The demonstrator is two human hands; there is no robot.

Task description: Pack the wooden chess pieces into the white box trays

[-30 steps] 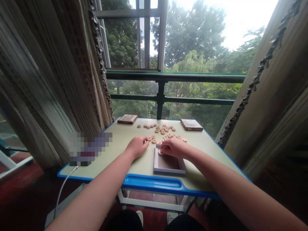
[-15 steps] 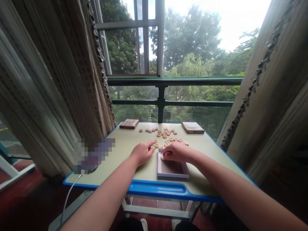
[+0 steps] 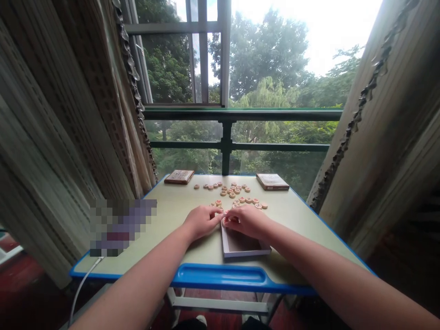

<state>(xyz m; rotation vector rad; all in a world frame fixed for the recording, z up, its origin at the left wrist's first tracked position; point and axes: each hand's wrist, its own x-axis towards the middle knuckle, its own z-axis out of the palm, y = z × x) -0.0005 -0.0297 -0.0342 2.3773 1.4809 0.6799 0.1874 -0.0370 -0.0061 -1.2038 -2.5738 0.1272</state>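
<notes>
A shallow open box [image 3: 246, 251] with pale lilac walls and a brown inside sits near the table's front edge. My right hand [image 3: 250, 221] is over its far left corner, fingers pinched on a round wooden Chinese chess piece [image 3: 224, 221] that shows only in part. Just left of that corner, my left hand [image 3: 202, 222] rests low with thumb and forefinger stretched towards the box, apart from each other. More chess pieces [image 3: 232, 195] with red or dark characters lie scattered beyond both hands. Some close to the fingertips are partly hidden.
Two flat boxes, a brown one [image 3: 179, 177] and a lighter one [image 3: 272, 181], lie at the table's far corners. A blurred-out object [image 3: 123, 229] with a white cable [image 3: 79, 285] is at the left. Blue edging rims the table [image 3: 292, 256]. Curtains flank the window railing [image 3: 247, 114].
My right hand has moved slightly left and away from me, to the box's far left corner. My left hand has come closer to it. The view has shifted a little.
</notes>
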